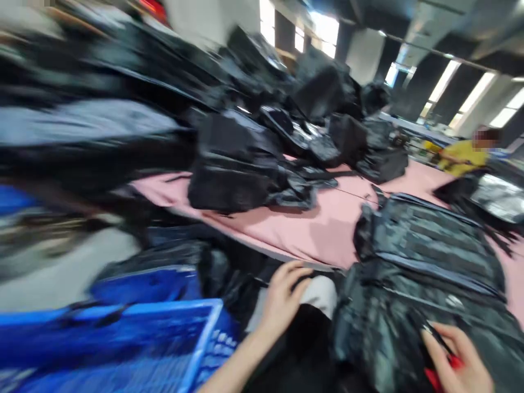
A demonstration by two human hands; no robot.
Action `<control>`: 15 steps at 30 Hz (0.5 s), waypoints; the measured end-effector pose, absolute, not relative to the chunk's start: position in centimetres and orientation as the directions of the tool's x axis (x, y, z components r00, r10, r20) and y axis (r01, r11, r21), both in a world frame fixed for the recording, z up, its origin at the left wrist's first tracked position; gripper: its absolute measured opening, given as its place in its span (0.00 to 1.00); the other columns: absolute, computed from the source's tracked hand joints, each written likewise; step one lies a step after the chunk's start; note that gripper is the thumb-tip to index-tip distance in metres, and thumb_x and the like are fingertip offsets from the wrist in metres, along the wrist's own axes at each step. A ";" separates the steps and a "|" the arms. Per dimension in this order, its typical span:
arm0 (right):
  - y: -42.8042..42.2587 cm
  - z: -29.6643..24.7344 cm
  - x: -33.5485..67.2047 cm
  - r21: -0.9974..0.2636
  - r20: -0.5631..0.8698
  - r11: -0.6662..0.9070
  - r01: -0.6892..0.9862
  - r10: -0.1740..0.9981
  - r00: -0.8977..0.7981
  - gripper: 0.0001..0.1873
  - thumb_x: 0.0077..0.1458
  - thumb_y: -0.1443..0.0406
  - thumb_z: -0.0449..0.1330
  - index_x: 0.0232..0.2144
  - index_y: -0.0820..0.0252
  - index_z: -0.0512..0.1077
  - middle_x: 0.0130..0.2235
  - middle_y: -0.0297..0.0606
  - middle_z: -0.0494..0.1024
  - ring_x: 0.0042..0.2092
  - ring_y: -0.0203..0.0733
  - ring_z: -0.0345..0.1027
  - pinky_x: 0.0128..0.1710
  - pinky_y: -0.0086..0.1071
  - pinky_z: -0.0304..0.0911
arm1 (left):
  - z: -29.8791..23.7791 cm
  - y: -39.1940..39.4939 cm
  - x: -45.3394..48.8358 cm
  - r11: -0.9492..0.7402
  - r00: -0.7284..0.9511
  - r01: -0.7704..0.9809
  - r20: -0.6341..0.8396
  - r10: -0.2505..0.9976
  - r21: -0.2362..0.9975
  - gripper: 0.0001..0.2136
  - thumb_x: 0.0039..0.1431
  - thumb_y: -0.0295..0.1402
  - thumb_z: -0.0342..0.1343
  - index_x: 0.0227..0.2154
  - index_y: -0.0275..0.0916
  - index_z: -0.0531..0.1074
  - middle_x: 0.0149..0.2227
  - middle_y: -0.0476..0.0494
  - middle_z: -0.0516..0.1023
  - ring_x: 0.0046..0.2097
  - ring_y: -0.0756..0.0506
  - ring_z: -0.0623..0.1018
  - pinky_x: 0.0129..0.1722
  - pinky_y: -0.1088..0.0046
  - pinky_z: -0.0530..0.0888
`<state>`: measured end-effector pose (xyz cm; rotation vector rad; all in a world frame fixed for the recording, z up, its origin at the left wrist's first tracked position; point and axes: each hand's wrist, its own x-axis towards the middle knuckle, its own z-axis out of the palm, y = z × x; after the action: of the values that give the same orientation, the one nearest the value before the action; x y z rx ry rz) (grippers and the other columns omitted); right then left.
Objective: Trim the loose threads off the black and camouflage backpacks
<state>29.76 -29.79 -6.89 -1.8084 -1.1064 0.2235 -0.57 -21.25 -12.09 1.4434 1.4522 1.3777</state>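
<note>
My left hand (284, 297) reaches past the near edge of the pink-covered table, fingers bent loosely and apart, with nothing seen in them. Just under its fingertips is a pale grey rounded thing (321, 295) that I cannot make out. In my right hand (460, 357) is a small black and red tool with a shiny tip (436, 333), pinched between thumb and fingers. That hand is over the lower part of a dark camouflage backpack (434, 245) lying on the table. The backpack's webbing rows and a zipper line face up.
A blue plastic crate (213, 327) stands low on the left. Black bags (233, 164) are heaped along the back of the pink cloth (327, 218). A person in a yellow top (464, 155) is at the far right. The left side is blurred.
</note>
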 end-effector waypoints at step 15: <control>-38.6 -10.3 31.4 -0.981 0.092 -0.080 0.176 0.605 0.791 0.20 0.44 0.51 0.66 0.30 0.62 0.72 0.21 0.30 0.67 0.23 0.35 0.62 0.20 0.25 0.56 | -10.8 -21.3 7.5 -0.734 0.363 0.600 0.709 0.604 0.318 0.06 0.59 0.31 0.52 0.33 0.41 0.75 0.46 0.41 0.76 0.46 0.41 0.73 0.42 0.61 0.71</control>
<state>31.37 -38.62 -10.34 -1.6415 -0.6284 0.3976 7.50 -21.30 -10.76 2.5901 1.1439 1.3507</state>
